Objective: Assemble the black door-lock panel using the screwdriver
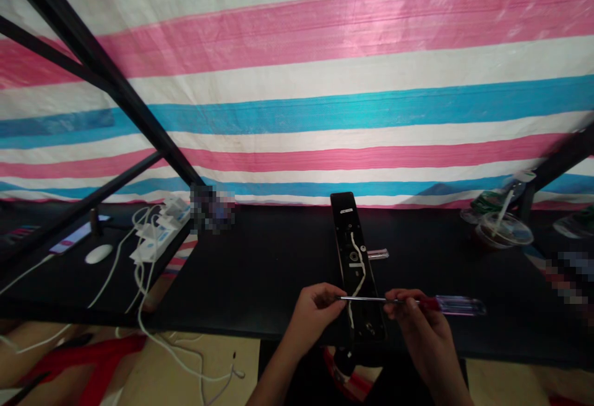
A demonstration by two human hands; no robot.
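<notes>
A screwdriver (459,306) with a clear and red handle lies level across the view, its thin metal shaft pointing left. My right hand (427,330) is closed around it where the handle meets the shaft. At the other end, my left hand (312,314) pinches the tip between thumb and fingers; whether a small screw is there too, I cannot make out. Beneath the shaft lies a long black panel (343,220), which looks like a door lock, with a white cable (361,263) running along its face. A shiny lever handle (378,254) sticks out from its right side.
On the left stand a white power strip (155,242) with tangled cables, a white mouse (99,254) and a phone (74,239). A plastic cup (503,233) with a straw stands at right. Dark metal frame bars (134,118) slant before a striped sheet (325,34). The black table's front edge is close.
</notes>
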